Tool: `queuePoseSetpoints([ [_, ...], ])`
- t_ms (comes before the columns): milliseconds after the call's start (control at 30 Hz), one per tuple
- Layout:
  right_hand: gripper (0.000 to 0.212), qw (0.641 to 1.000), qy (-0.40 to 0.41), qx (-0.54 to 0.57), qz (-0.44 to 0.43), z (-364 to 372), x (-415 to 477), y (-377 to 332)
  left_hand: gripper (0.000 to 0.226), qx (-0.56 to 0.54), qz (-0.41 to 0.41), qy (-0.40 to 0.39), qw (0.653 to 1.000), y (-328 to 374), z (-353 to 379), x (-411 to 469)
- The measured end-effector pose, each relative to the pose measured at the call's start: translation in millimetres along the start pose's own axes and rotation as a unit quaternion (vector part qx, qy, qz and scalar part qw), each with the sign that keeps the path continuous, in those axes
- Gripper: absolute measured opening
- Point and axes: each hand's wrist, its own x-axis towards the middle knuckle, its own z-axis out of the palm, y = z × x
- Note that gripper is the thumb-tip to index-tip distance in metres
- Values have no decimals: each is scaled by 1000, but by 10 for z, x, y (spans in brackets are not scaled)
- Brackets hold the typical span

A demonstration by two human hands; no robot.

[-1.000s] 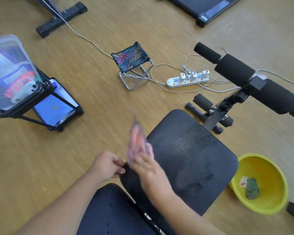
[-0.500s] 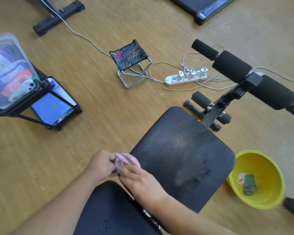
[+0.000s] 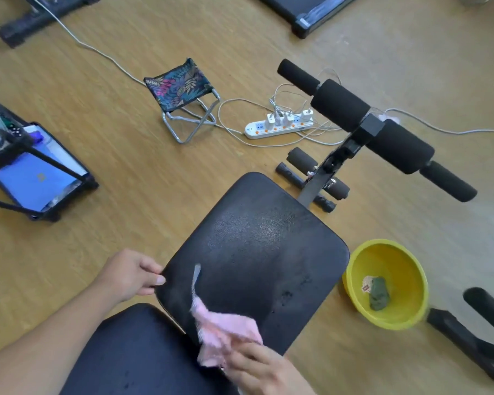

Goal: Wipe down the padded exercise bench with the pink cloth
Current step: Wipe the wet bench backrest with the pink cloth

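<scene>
The black padded bench (image 3: 257, 246) fills the middle, its seat pad angled up toward the foam leg rollers (image 3: 354, 115); a second pad (image 3: 137, 352) lies nearer me. My right hand (image 3: 263, 369) presses the pink cloth (image 3: 226, 332) onto the near end of the seat pad. A thin strip of the cloth trails upward over the pad. My left hand (image 3: 131, 273) grips the pad's left edge, thumb on top. Dark wet spots show on the pad's right half.
A yellow basin (image 3: 354, 269) with a green sponge sits on the wooden floor right of the bench. A power strip (image 3: 277, 128) with cables and a small folding stool (image 3: 180, 89) lie beyond. A black stand with a tablet (image 3: 35, 178) is at the left.
Both hands held the cloth at the pad's left edge before. Now my right hand has carried it down onto the pad's near end, and my left hand has let go and grips the edge.
</scene>
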Motion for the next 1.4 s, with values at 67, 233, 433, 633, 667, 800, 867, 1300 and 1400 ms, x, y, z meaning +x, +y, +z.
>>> queuePoseSetpoints([
  [67,73,970,-211,-98,-70,-257,-11,102,16,3,-2,1,1000,-1,0,-22],
  [233,32,976,-37,-210,45,-969,862,1092,22,24,-16,-3,1000,84,-6,-21],
  [433,11,983,-73,-149,82,-75,-71,333,25,28,-24,-4,999,151,10,-65],
  [633,35,980,-178,-60,-70,-607,239,638,25,35,-16,1,999,117,23,-34],
  [667,29,989,-74,-127,2,-811,466,832,25,36,-17,1,999,115,13,-33],
  [800,17,931,87,-196,295,-698,497,976,27,27,-19,2,999,127,25,-59],
  [867,11,960,-52,-138,237,-327,60,648,27,30,-17,15,999,116,36,-75],
  [1300,18,981,21,-186,56,-160,-29,524,18,59,-6,42,997,78,82,-168],
  [1400,15,973,-120,-184,-69,-162,-612,416,21,116,7,69,991,68,140,-239],
])
